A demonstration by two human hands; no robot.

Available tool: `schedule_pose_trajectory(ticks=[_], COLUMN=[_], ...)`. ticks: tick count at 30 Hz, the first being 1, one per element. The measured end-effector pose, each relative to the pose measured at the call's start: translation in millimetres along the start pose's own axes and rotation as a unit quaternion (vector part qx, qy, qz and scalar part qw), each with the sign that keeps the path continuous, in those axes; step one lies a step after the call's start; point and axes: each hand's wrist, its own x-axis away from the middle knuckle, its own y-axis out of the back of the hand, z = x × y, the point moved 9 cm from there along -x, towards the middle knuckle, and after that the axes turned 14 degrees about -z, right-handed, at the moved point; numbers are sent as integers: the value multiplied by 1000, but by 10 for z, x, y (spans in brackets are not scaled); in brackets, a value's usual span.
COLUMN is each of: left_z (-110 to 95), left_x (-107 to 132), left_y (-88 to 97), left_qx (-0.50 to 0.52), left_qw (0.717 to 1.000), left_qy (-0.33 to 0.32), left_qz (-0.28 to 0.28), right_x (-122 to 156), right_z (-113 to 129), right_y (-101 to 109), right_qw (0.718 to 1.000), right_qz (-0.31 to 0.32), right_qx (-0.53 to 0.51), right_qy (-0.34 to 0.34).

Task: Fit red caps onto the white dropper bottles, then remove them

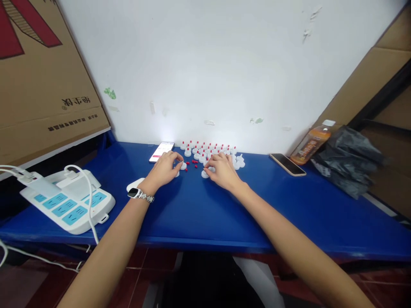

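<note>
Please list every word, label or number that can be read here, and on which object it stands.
Cardboard box: two lines of dark print, upside down, too blurred to read.
Bottle: orange label, print too small to read.
Lit phone: screen text too small to read.
Nothing can be quoted with certainty.

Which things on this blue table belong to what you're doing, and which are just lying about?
In hand: white caps, small red pieces, at the left hand and right hand.
Lying about: lit phone, dark phone, drink bottle, black bag, power strip.
</note>
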Motion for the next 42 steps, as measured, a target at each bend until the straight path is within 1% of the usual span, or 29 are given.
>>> schedule_pose_trajectory(ticks=[5, 8, 10, 13, 15, 17, 21, 23, 25, 27, 29, 31, 34, 37, 39, 41, 42], left_z=[172, 215, 194, 95, 44, 50, 156, 187, 199, 193, 161, 98, -41, -189, -221, -194, -176], left_x=[2, 19, 35, 46, 37, 18, -15, -16, -8, 3, 12, 18, 22, 34, 41, 33, 24], left_y=[-59, -124, -173, -213, -192, -133, 18, 54, 56, 50, 47, 42, 18, -51, -87, -72, -52], left_qx=[28, 51, 68, 74, 72, 76, 69, 58, 53, 52, 55, 62, 90, 133, 146, 140, 134], left_qw=[999, 997, 995, 995, 996, 996, 995, 995, 995, 996, 996, 996, 995, 991, 988, 989, 989], left_qy=[32, 60, 71, 51, 32, 33, 60, 64, 64, 62, 53, 44, 34, 23, 31, 47, 52], left_qz=[-7, 6, 23, 45, 43, 23, -34, -46, -46, -46, -47, -45, -30, 14, 37, 32, 23], right_x=[1, -20, -52, -134, -213, -310, -490, -539, -560, -562, -552, -534, -497, -478, -459, -412, -378], right_z=[-134, -119, -63, 57, 129, 182, 265, 306, 331, 332, 306, 258, 205, 204, 181, 143, 136], right_y=[71, 80, 57, -60, -177, -302, -535, -622, -659, -646, -588, -511, -419, -344, -300, -285, -288], right_qw=[999, 999, 999, 1000, 1000, 999, 997, 996, 994, 995, 995, 991, 969, 951, 953, 966, 977], right_qz=[-5, -18, -20, 3, 24, 39, 70, 92, 103, 97, 71, 38, 10, 9, 8, 16, 25], right_qx=[32, 27, 19, 11, 11, 12, 0, -9, -17, -31, -61, -116, -223, -284, -276, -224, -180], right_qy=[-32, -43, -41, -25, -12, -3, 7, 10, 7, -2, -24, -59, -107, -118, -123, -125, -114])
